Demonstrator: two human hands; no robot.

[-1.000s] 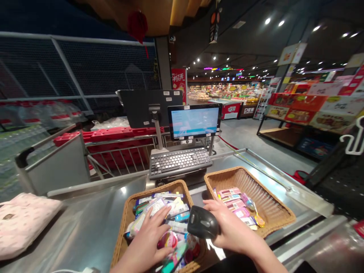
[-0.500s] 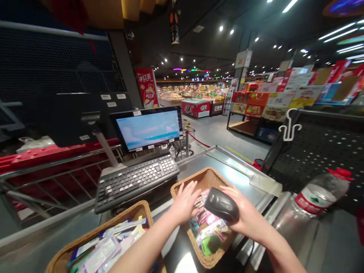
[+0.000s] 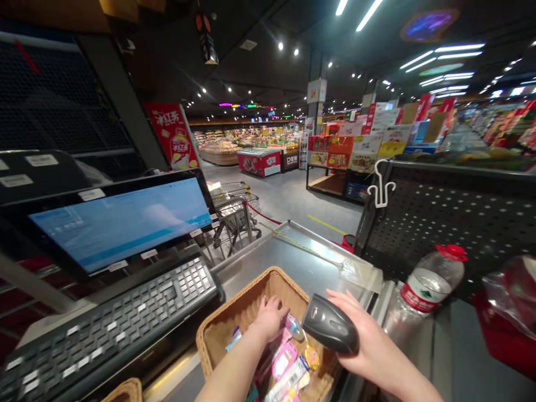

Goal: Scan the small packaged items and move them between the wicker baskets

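Observation:
My left hand (image 3: 268, 318) reaches down into a woven wicker basket (image 3: 234, 329), its fingers curled among small packaged goods. Whether it grips one, I cannot tell. Pink packets (image 3: 283, 360) and a small gold-foil item (image 3: 312, 357) lie in the basket, partly hidden by my hands. Just right of the basket, my right hand (image 3: 371, 335) is closed around a black handheld barcode scanner (image 3: 330, 324), which is tilted over the basket's right edge.
A black keyboard (image 3: 113, 318) and a checkout monitor (image 3: 121, 223) stand to the left. Beyond the basket runs a stainless steel counter (image 3: 293, 251). A water bottle with a red cap (image 3: 427, 285) lies to the right, before a black pegboard panel (image 3: 452, 223). A second wicker basket (image 3: 125, 391) shows at the bottom edge.
My view has swung right. My left hand has moved from the left basket to the right one and reached down into it. The scanner stays in my right hand.

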